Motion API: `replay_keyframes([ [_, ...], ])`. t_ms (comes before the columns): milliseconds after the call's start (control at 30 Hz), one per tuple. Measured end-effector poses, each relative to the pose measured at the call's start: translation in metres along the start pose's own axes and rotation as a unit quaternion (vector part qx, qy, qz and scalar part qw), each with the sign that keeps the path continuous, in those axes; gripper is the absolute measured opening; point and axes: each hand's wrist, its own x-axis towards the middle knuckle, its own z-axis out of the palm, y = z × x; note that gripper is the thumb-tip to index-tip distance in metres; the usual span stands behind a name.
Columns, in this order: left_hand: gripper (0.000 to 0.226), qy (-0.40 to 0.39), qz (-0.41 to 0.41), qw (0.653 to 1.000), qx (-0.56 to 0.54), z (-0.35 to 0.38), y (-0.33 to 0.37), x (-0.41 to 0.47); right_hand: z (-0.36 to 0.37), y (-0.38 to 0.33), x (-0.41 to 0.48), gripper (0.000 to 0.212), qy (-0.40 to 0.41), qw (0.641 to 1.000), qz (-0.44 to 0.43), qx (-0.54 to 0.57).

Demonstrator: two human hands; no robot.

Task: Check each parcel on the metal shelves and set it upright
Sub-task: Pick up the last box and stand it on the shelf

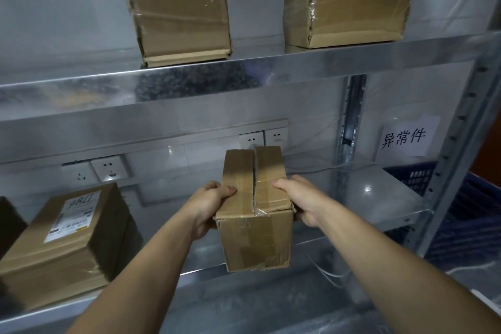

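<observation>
Both your arms reach forward, forearms converging on the taped parcel [254,214]. Your left hand [208,206] grasps its left top edge and your right hand [301,202] grasps its right. Each thumb lies flat on the top face beside the centre seam, and the remaining fingers curl round the sides, mostly hidden. The taped parcel sits clamped between your fingers at the front lip of the lower shelf [379,198]; whether it touches the metal cannot be told. Well left of your left fingers, the labelled parcel [67,236] lies on that shelf. Above your fingers, on the upper shelf [298,68], stand the upper left parcel [176,8] and the upper right parcel [344,0].
</observation>
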Motion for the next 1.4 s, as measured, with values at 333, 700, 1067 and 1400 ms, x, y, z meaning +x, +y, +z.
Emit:
replay_keyframes([
  [333, 0.050, -0.025, -0.005, 0.999, -0.040, -0.004, -0.010, -0.002, -0.006, 0.002, 0.000, 0.031, 0.021, 0.999, 0.004, 0.038],
  [700, 0.055, 0.011, 0.012, 0.994, -0.108, -0.010, -0.005, -0.013, -0.019, 0.006, -0.009, 0.026, 0.020, 0.989, 0.038, 0.145],
  [1067, 0.062, 0.005, -0.029, 0.978, -0.204, -0.019, -0.008, -0.012, -0.025, 0.005, -0.006, 0.031, -0.001, 0.981, 0.014, 0.196],
  [1400, 0.048, -0.015, 0.013, 0.966, -0.257, -0.017, -0.005, -0.012, -0.022, 0.009, -0.006, 0.028, 0.034, 0.984, -0.064, 0.163],
])
